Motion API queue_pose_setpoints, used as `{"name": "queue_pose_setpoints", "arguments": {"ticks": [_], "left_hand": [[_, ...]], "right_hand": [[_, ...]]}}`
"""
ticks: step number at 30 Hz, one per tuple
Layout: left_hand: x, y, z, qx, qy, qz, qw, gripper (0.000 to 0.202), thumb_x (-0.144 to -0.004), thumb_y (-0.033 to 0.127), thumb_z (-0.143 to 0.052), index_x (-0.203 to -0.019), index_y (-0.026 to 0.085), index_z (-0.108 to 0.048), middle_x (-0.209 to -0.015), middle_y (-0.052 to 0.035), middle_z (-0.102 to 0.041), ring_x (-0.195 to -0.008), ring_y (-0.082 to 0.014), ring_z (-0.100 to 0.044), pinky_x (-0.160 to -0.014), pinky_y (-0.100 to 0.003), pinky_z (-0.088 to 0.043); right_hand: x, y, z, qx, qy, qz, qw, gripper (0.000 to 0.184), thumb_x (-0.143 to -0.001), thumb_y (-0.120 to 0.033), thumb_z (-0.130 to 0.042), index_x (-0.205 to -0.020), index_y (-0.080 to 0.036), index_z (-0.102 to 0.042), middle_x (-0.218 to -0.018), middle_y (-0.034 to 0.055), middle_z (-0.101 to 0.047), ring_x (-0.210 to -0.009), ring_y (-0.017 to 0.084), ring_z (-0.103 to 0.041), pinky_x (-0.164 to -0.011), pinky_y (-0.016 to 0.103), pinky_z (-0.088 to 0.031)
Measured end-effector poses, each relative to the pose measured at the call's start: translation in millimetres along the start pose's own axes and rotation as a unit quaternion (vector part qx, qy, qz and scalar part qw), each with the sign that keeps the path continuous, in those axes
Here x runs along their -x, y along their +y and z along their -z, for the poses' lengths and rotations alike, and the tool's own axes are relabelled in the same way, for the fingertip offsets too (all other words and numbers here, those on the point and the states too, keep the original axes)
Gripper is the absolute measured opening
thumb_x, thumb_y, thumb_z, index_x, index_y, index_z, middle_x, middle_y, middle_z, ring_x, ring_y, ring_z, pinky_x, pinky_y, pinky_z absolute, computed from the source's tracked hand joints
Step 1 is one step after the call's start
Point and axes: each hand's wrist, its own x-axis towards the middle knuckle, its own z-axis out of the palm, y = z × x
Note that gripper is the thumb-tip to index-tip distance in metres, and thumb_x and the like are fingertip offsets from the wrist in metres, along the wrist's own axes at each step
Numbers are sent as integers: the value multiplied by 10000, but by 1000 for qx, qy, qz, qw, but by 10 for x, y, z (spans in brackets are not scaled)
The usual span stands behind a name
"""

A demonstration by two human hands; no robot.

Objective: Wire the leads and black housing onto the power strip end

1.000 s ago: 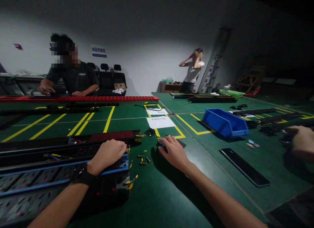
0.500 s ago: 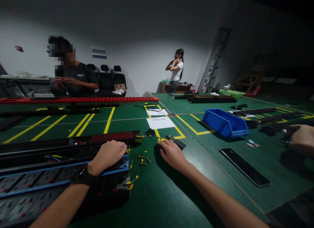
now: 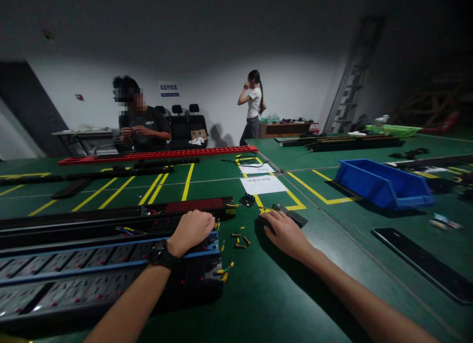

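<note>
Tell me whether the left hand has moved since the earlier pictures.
No. The left hand keeps the same place to the left of the loose screws; both sit farther right in the picture because the camera's view shifted.

Far beyond the left grip, black high-backed seats stand before a dimly lit, greyish-white wall. A dark grey door rises farther left.

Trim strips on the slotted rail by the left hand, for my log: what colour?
Blue; the trim strips show best in the head view.
</note>
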Motion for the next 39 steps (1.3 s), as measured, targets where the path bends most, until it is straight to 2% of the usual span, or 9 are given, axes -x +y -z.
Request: {"name": "queue_pose_setpoints", "arguments": {"ticks": [12, 20, 25, 33, 36, 39], "left_hand": [[10, -3, -22, 9, 14, -8, 1000, 455, -1087, 327, -411, -881, 195, -794, -953, -131, -824, -914, -300, -798, -833, -378, -568], [5, -19, -44, 12, 20, -14, 1000, 474, -1079, 324, -384, -876, 187, -789, -938, -154, -817, -909, -313, -793, -833, -398, -574], [4, -24, -53, 12, 22, -10, 1000, 477, -1078, 333, -386, -877, 188, -793, -923, -145, -815, -893, -288, -788, -838, -378, -572], [-1, -13, -45, 13, 13, -5, 1000, 467, -1083, 321, -392, -895, 186, -797, -947, -153, -816, -910, -311, -795, -844, -402, -575], [1, -12, -39, 13, 18, -5, 1000, 471, -1084, 324, -391, -884, 189, -795, -930, -148, -814, -906, -297, -794, -838, -381, -566], [2, -12, -31, 13, 19, -4, 1000, 481, -1083, 329, -380, -881, 187, -792, -926, -154, -811, -900, -299, -791, -823, -376, -558]], "right_hand": [[17, 41, -71, -9, 37, 25, 999, 431, -983, -211, -499, -1358, -218, -711, -1265, 153, -744, -1135, 346, -691, -995, 509, -578], [12, 40, -73, -13, 21, 12, 1000, 432, -977, -207, -522, -1367, -229, -705, -1286, 144, -735, -1155, 347, -678, -984, 502, -572], [9, 50, -80, -17, 25, 11, 999, 430, -972, -201, -534, -1359, -264, -710, -1276, 126, -737, -1154, 337, -681, -998, 495, -563], [7, 0, -54, -25, 18, 7, 999, 409, -978, -211, -527, -1341, -230, -715, -1260, 134, -747, -1147, 337, -683, -1030, 493, -545], [-42, 70, 25, -54, 30, -29, 998, 339, -1038, -328, -520, -1289, -242, -731, -1212, 115, -765, -1105, 311, -708, -962, 434, -557], [-103, 341, 138, -55, 72, -99, 991, 352, -1071, -409, -478, -1176, -228, -761, -1124, 116, -783, -1054, 302, -719, -905, 402, -544]]}}
